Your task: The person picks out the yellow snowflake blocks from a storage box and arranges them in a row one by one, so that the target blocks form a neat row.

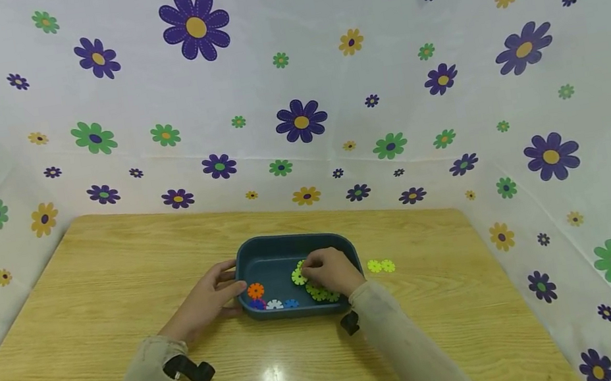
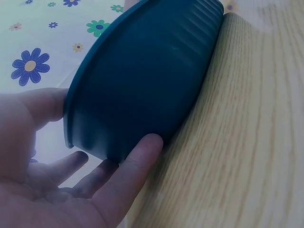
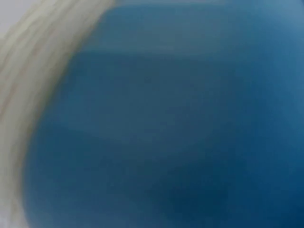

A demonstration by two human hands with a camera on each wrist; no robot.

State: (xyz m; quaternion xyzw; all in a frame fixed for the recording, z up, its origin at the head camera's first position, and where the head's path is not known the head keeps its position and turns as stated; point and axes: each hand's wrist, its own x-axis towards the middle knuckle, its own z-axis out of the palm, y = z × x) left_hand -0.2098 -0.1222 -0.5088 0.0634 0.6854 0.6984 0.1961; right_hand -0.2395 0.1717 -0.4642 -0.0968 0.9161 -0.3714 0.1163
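My left hand (image 1: 206, 303) grips the left end of a dark teal plastic tub (image 1: 275, 248), thumb at the rim. The left wrist view shows its fingers against the outside of the tub wall (image 2: 137, 90). Reaching over the tub's right side, my right hand (image 1: 333, 271) pinches a yellow-green notched snowflake disc (image 1: 298, 277). More yellow-green discs (image 1: 318, 293) lie below that hand. An orange disc (image 1: 255, 291), a white disc (image 1: 273, 305) and blue discs (image 1: 291, 303) sit along the tub's left and near side. Blurred blue tub wall (image 3: 142, 104) fills the right wrist view.
Two yellow-green discs (image 1: 381, 266) lie side by side on the wooden table (image 1: 455, 300), right of the tub. A white flower-patterned sheet (image 1: 241, 87) stands behind the table and along both sides. Black camera mounts (image 1: 190, 370) are strapped at the wrists.
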